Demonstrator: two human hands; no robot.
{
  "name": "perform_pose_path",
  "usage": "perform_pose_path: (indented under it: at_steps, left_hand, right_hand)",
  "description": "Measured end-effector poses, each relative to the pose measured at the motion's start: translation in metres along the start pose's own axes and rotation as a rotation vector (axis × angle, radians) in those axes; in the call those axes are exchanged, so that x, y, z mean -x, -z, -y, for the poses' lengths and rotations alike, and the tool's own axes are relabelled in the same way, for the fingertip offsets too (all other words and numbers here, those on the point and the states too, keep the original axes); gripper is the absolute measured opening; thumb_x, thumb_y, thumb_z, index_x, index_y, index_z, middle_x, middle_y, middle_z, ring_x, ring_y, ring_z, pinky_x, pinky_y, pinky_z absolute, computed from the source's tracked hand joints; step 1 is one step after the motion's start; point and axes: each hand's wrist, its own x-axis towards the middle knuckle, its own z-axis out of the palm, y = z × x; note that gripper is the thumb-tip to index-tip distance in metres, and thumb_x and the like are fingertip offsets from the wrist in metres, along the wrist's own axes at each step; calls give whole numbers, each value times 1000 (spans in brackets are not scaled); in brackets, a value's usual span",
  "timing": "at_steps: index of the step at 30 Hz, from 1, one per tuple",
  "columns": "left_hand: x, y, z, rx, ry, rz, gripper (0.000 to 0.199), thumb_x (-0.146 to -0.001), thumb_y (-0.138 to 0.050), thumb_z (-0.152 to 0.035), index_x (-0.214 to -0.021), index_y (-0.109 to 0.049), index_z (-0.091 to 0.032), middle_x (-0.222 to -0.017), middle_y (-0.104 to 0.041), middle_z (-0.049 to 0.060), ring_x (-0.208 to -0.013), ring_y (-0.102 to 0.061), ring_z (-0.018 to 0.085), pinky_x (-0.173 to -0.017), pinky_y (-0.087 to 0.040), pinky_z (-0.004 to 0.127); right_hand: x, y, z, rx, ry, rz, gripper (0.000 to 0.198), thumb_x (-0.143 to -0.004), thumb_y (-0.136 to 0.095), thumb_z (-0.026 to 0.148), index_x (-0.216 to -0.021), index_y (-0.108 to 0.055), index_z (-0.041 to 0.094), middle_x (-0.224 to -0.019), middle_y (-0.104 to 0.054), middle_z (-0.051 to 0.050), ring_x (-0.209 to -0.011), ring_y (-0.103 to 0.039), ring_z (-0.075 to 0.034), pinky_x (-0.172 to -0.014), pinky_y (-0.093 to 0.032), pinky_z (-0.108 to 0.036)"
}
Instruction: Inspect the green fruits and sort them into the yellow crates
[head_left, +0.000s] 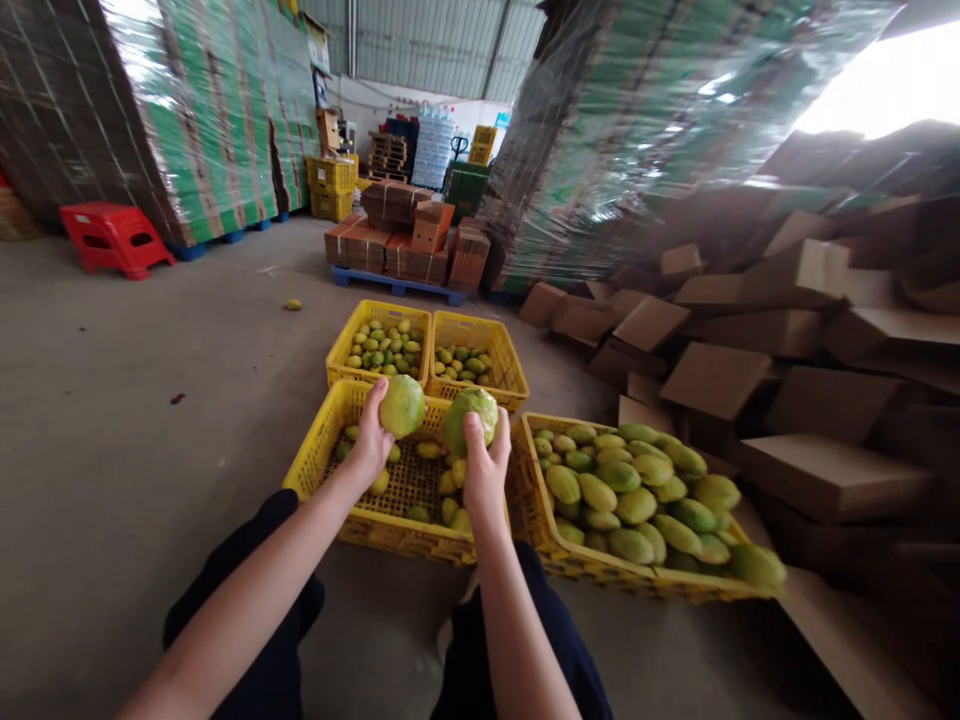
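Observation:
My left hand (374, 425) is closed around a yellow-green, papaya-like fruit (403, 406), its rounded end showing. Another such fruit (480, 402), greener and bumpy, is gripped in my right hand (486, 460), with the thumb across its near side. Both hands are raised over a yellow slatted crate (315, 455) holding several smaller-looking fruits, with part of its floor showing. To the right, a second yellow crate (536, 530) is heaped with long green-yellow fruits (637, 505). Two more yellow crates (341, 335) (514, 370) stand behind, both with fruit inside.
Cardboard boxes (720, 380) lie in a loose pile along the right side. Flat cardboard bundles (409, 262) rest on a blue pallet (397, 287) ahead. A red stool (116, 235) stands at the left by wrapped stacks (217, 130). One fruit (293, 304) lies on the floor.

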Motion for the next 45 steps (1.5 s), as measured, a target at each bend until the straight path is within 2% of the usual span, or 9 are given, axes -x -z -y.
perform_pose_path:
  at_steps: [4,10,14,22,27,30,34,40,45]
  left_hand:
    - [6,-14,1,272,105,-147,55,-63,-69,-68,-91,-64,-21,-84,-73,5,-93,-71,27,-75,-56,33]
    - [9,-24,0,413,-89,-294,32,-59,-79,-42,-77,-64,-20,-69,-65,-3,-76,-68,18,-67,-50,24]
    - [5,-21,-1,579,61,-414,23,-70,-73,-40,-71,-62,-20,-64,-65,-3,-63,-63,15,-66,-51,25]
    - [0,-9,-13,706,238,-143,25,-90,-55,-34,-97,-70,-15,-83,-74,8,-71,-69,19,-64,-54,30]
    - [1,-6,-16,823,396,-145,42,-97,-44,-48,-100,-68,-13,-81,-72,11,-72,-69,20,-59,-55,27]
    - [3,-5,-20,822,463,-166,46,-90,-56,-58,-93,-67,-13,-73,-69,10,-68,-67,19,-53,-52,23]
    - [3,-3,-23,757,441,-173,27,-81,-71,-39,-90,-66,-15,-69,-67,6,-63,-67,17,-52,-52,23]
    - [-2,-1,-17,780,373,-195,29,-91,-51,-30,-108,-65,-12,-78,-72,11,-69,-69,20,-61,-56,28]
    - [-3,-2,-16,762,349,-175,31,-95,-52,-34,-115,-64,-13,-85,-73,11,-76,-71,22,-67,-58,31]
  right_hand:
    - [3,-7,-6,-26,-60,104,38,-76,-74,55,-93,-61,24,-82,-64,2,-73,-59,-16,-68,-51,-30]
    - [-5,-21,-21,-329,-290,79,32,-71,-76,51,-77,-61,23,-69,-63,6,-68,-61,-16,-66,-52,-28]
    - [-16,-24,-29,-492,-408,9,26,-66,-80,43,-73,-67,22,-71,-70,4,-68,-65,-16,-64,-53,-27]
    - [-31,-20,-34,-674,-509,-29,18,-80,-73,38,-86,-72,21,-80,-78,1,-68,-73,-16,-66,-61,-28]
    - [-24,-25,-33,-654,-606,18,30,-80,-69,49,-85,-71,19,-73,-77,-1,-61,-71,-19,-58,-60,-33]
    - [-19,-25,-25,-628,-547,65,26,-68,-79,42,-78,-68,21,-68,-73,1,-56,-65,-16,-47,-51,-27]
    - [-19,-22,-17,-608,-507,45,22,-59,-81,28,-74,-66,22,-65,-68,5,-55,-60,-13,-44,-46,-23]
    - [-23,-21,-26,-617,-511,38,14,-74,-75,33,-77,-69,21,-74,-76,3,-61,-70,-14,-61,-59,-26]
    - [-25,-18,-32,-629,-534,42,18,-83,-70,39,-83,-72,21,-76,-78,0,-62,-74,-18,-72,-63,-35]
